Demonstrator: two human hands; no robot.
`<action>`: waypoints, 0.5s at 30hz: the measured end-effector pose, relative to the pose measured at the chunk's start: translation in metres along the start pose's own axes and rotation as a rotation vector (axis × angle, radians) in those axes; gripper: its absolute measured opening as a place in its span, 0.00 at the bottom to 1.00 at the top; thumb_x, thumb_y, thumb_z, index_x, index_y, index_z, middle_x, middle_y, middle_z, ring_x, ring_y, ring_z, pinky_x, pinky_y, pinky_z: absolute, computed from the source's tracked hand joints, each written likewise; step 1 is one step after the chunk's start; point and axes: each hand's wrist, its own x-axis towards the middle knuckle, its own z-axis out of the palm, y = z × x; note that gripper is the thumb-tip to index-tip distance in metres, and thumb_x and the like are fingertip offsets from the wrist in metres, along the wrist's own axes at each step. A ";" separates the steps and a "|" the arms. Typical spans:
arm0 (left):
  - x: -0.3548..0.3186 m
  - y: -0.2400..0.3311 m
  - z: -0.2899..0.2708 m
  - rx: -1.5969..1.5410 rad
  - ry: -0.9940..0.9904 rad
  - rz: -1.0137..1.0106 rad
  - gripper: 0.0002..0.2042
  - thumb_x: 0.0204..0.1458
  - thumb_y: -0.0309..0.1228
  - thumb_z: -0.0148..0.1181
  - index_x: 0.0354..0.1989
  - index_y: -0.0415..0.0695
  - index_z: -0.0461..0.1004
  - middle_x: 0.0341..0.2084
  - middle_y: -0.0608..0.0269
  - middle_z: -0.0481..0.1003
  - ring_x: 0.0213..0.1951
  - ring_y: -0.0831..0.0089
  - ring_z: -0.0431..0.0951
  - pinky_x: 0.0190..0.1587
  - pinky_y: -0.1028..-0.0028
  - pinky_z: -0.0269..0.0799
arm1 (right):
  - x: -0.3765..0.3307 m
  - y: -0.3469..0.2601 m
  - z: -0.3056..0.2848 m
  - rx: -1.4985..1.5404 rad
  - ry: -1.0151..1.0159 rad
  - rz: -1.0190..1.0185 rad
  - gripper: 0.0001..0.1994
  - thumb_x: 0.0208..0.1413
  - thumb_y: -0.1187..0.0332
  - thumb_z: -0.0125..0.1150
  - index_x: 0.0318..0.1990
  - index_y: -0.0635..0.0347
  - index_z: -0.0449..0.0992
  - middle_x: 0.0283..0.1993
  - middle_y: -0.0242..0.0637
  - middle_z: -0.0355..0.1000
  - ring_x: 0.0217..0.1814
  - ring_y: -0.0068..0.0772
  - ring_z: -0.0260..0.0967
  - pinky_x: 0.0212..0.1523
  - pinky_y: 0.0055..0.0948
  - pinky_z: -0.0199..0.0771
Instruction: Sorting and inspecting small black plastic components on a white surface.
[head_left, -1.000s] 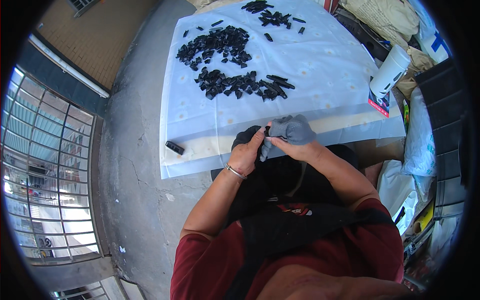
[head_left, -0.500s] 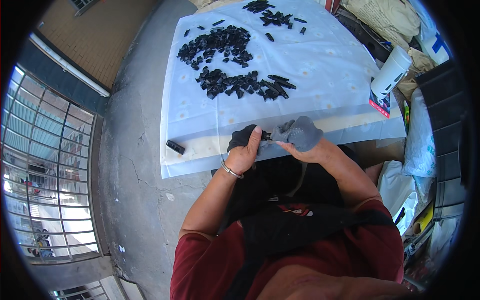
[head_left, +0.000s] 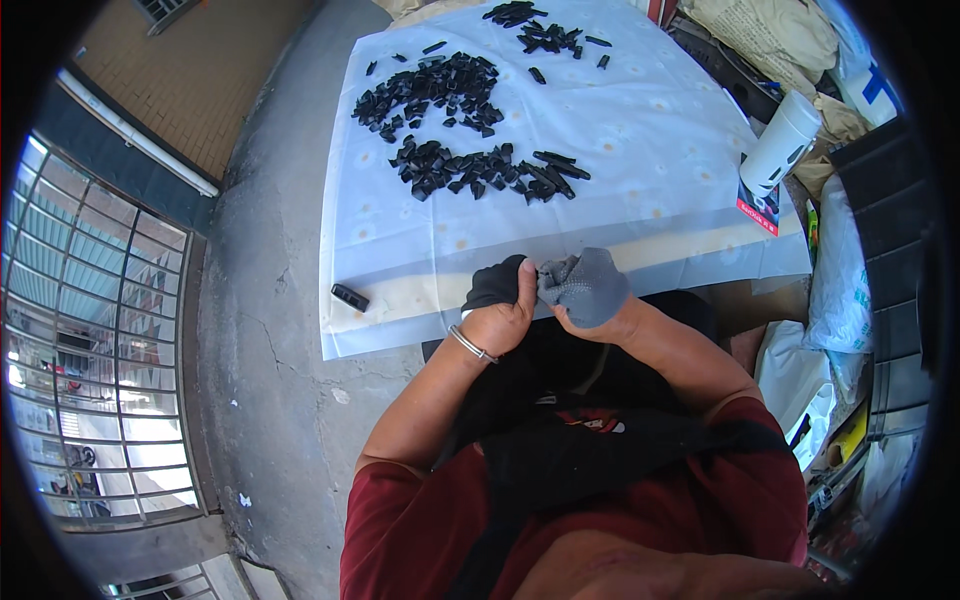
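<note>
White-sheeted rectangular worktop, thin pale-floral cover. Left to right:

Near-left corner: a small glossy black oblong block lies alone.

Toward the left edge: a loose heap of small angular black pieces; nearer the near edge, a second heap of black pieces with longer slim black pieces at its right end.

Near edge, about mid-length: left hand, thumb bare and raised, fingers under matte black cloth. Finger closure cannot be told.

Far edge: a small cluster of slim black pieces.

Right hand: just beside the left, fingers hidden by dotted grey fabric. Closure cannot be told; any piece between the hands is hidden.

Right edge: a white cylindrical container beside a red-and-black card.

Handling (judged): pieces probably light, fairly stiff, slightly slippery from their sheen; unlikely fragile. Best hold: thumb and fingertip across the broad faces, slim ones at mid-length.
</note>
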 end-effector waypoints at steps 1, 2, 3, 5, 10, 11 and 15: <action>0.001 0.001 -0.004 -0.018 -0.108 -0.047 0.14 0.55 0.33 0.40 0.22 0.40 0.68 0.19 0.48 0.70 0.26 0.49 0.70 0.28 0.59 0.65 | -0.002 0.001 0.004 0.138 -0.024 0.071 0.09 0.43 0.65 0.56 0.33 0.55 0.74 0.35 0.37 0.71 0.38 0.42 0.67 0.38 0.38 0.65; 0.004 -0.001 -0.009 0.029 -0.183 0.008 0.15 0.55 0.37 0.42 0.24 0.40 0.69 0.19 0.47 0.71 0.26 0.50 0.71 0.30 0.60 0.66 | -0.003 0.002 0.006 0.276 -0.048 0.142 0.09 0.45 0.63 0.56 0.33 0.54 0.74 0.34 0.38 0.71 0.38 0.43 0.67 0.37 0.39 0.65; 0.006 -0.006 -0.014 0.031 -0.182 0.003 0.15 0.55 0.37 0.42 0.24 0.40 0.69 0.19 0.47 0.71 0.26 0.50 0.71 0.30 0.60 0.66 | -0.001 0.003 0.003 0.280 -0.051 0.140 0.09 0.45 0.63 0.56 0.33 0.54 0.74 0.34 0.38 0.71 0.38 0.43 0.67 0.37 0.39 0.65; 0.019 -0.021 -0.020 0.253 -0.278 -0.049 0.15 0.53 0.39 0.45 0.27 0.39 0.70 0.23 0.46 0.71 0.27 0.49 0.71 0.30 0.59 0.66 | 0.015 0.009 -0.013 0.121 -0.289 0.081 0.09 0.46 0.63 0.56 0.33 0.56 0.73 0.30 0.38 0.71 0.33 0.45 0.68 0.36 0.38 0.67; 0.070 -0.072 -0.002 0.625 0.183 0.015 0.14 0.47 0.41 0.51 0.38 0.46 0.72 0.35 0.57 0.73 0.36 0.62 0.74 0.37 0.67 0.69 | 0.058 0.067 -0.003 -0.260 -0.024 0.314 0.12 0.49 0.64 0.53 0.40 0.55 0.73 0.41 0.43 0.69 0.43 0.45 0.65 0.43 0.40 0.66; 0.081 -0.073 0.000 0.625 0.154 -0.034 0.13 0.46 0.39 0.52 0.39 0.48 0.72 0.35 0.58 0.73 0.37 0.62 0.73 0.37 0.66 0.69 | 0.069 0.074 0.000 -0.260 -0.024 0.314 0.12 0.49 0.64 0.53 0.40 0.55 0.73 0.41 0.43 0.69 0.43 0.45 0.65 0.43 0.40 0.66; 0.096 -0.093 0.010 0.698 0.019 -0.180 0.12 0.45 0.34 0.51 0.40 0.51 0.71 0.35 0.59 0.73 0.38 0.63 0.73 0.36 0.66 0.70 | 0.085 0.080 0.014 -0.370 -0.166 0.363 0.11 0.48 0.66 0.53 0.40 0.54 0.73 0.40 0.44 0.69 0.43 0.47 0.65 0.44 0.42 0.65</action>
